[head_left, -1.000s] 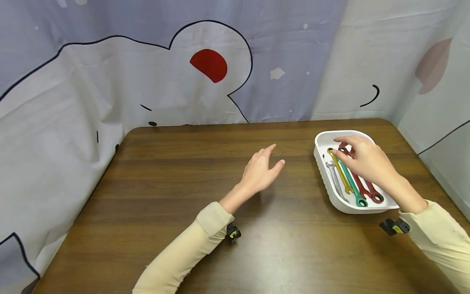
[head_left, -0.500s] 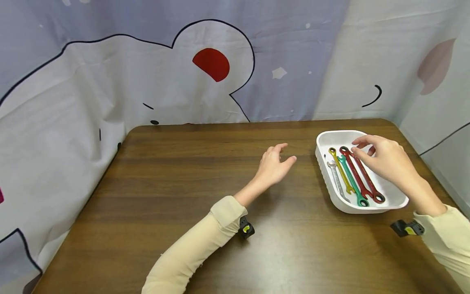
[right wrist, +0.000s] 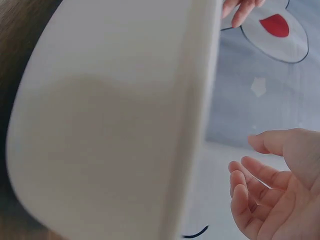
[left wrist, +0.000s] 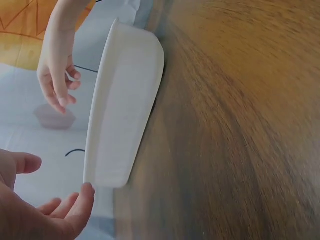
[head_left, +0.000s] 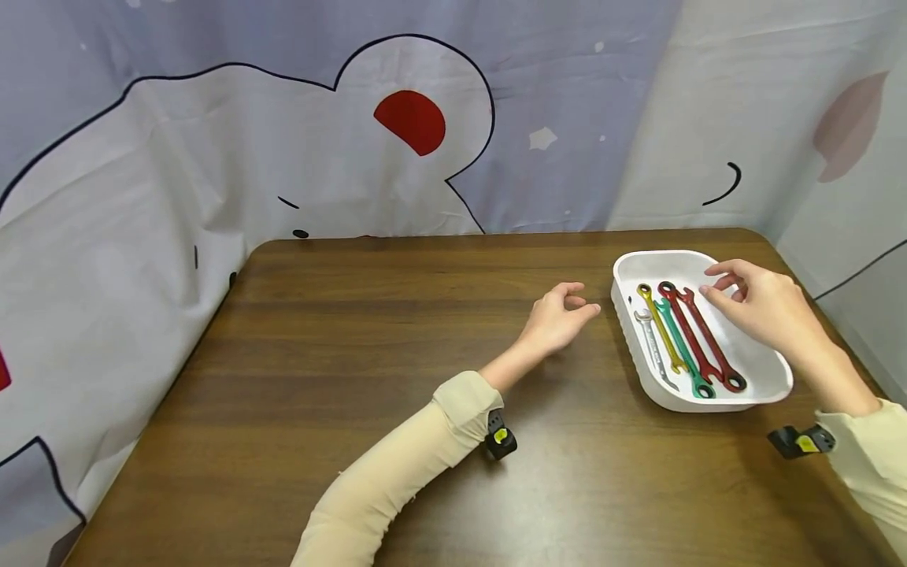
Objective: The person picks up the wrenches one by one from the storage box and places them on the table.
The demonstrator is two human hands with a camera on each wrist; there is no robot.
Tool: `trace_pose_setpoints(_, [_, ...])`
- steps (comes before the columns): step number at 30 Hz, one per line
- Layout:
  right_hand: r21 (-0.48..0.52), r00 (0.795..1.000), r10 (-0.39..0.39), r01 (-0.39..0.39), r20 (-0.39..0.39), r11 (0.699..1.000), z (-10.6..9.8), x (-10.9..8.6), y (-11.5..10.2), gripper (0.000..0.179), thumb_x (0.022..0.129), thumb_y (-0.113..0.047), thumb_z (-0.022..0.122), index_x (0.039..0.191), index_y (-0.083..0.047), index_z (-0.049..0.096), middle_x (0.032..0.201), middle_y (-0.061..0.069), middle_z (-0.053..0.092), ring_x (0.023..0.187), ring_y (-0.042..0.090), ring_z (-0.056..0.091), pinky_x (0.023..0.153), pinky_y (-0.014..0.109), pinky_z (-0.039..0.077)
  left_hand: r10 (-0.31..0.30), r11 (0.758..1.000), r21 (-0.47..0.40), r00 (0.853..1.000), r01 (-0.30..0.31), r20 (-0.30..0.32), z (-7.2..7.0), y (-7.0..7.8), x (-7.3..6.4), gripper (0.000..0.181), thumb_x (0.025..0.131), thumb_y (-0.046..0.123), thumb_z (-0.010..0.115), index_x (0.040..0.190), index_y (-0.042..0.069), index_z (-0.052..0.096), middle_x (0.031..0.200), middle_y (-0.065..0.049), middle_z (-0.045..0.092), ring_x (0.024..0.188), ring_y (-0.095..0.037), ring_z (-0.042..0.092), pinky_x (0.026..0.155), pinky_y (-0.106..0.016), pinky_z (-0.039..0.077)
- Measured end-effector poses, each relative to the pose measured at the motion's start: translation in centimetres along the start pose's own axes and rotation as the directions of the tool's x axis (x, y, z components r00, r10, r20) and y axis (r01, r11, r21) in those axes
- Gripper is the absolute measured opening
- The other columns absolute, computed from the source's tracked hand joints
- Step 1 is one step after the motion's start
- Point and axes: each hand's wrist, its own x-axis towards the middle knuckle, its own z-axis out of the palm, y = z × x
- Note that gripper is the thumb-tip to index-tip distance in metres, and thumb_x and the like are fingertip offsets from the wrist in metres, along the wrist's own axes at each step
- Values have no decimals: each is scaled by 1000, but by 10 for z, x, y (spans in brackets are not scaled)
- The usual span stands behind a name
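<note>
A white plastic tray (head_left: 761,386) stands at the right of the table and holds several combination wrenches. From left to right lie a silver wrench (head_left: 653,346), a yellow wrench (head_left: 661,328), a green wrench (head_left: 685,346) and two red wrenches (head_left: 714,339). My right hand (head_left: 768,305) hovers over the tray's right side, fingers loosely bent, nothing held. Just left of the tray, my left hand (head_left: 556,319) holds nothing, thumb and fingers apart. In the left wrist view its fingertips come close to the rim of the tray (left wrist: 122,105).
The brown wooden table (head_left: 397,331) reaches back to a printed curtain (head_left: 553,94), which also runs along the left and right sides. Each wrist carries a small black camera, such as the left camera (head_left: 501,441).
My left hand has moved right toward the tray. My right hand has shifted right, off the wrenches, uncovering the red ones. The wrenches stay in place in the tray.
</note>
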Motion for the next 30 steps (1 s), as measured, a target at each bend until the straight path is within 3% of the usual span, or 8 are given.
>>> trace_pose_setpoints(4, [19, 998, 54, -54, 17, 998, 1, -2, 10, 40, 91, -28, 63, 119, 0, 57, 96, 23, 68, 64, -5, 40, 52, 24, 33, -17, 996, -93, 1000, 17, 4, 7, 1, 2, 44, 90, 23, 65, 130, 9, 57, 113, -8, 70, 96, -26, 70, 74, -22, 53])
trace_pose_setpoints(6, [28, 997, 74, -74, 18, 997, 1, -4, 14, 43, 91, -30, 63, 120, 1, 55, 97, 24, 67, 64, -8, 39, 53, 23, 34, -32, 985, -170, 999, 34, 13, 10, 2, 3, 43, 89, 18, 66, 130, 7, 57, 111, -11, 70, 89, -31, 71, 71, -26, 57])
trace_pose_setpoints(11, [28, 993, 116, -117, 34, 993, 1, -6, 23, 46, 91, -34, 62, 120, 1, 54, 100, 26, 66, 65, -9, 42, 54, 23, 35, -83, 951, -296, 996, 90, 36, 15, 4, 6, 43, 88, 12, 67, 129, 4, 56, 108, -15, 69, 90, -36, 70, 74, -42, 60])
trace_pose_setpoints(15, [16, 984, 162, -164, 77, 986, -1, -8, 28, 48, 93, -37, 60, 119, 3, 53, 102, 28, 65, 73, 18, 57, 57, 28, 37, -115, 949, -288, 992, 127, 58, 19, 5, 9, 42, 86, 13, 69, 127, 6, 58, 108, -14, 70, 93, -35, 69, 77, -43, 59])
trace_pose_setpoints(17, [8, 978, 190, -191, 91, 982, -2, -9, 30, 49, 93, -38, 58, 120, 3, 53, 103, 29, 65, 81, 33, 59, 60, 31, 37, -132, 949, -281, 989, 146, 68, 21, 5, 10, 42, 86, 13, 70, 126, 6, 59, 108, -14, 71, 94, -35, 69, 77, -43, 59])
trace_pose_setpoints(19, [9, 973, 206, -208, 104, 978, -2, -11, 33, 50, 94, -38, 57, 121, 4, 52, 104, 29, 65, 89, 40, 58, 63, 33, 36, -148, 944, -285, 986, 164, 76, 23, 4, 11, 42, 85, 13, 70, 125, 6, 59, 109, -14, 71, 95, -35, 69, 77, -42, 60])
trace_pose_setpoints(30, [17, 967, 222, -226, 122, 974, 4, -18, 48, 54, 96, -39, 53, 125, 7, 48, 109, 33, 62, 95, 46, 57, 65, 35, 36, -234, 885, -388, 967, 256, 105, 34, -2, 17, 42, 85, 16, 71, 122, 0, 61, 109, -17, 70, 104, -35, 66, 80, -43, 59])
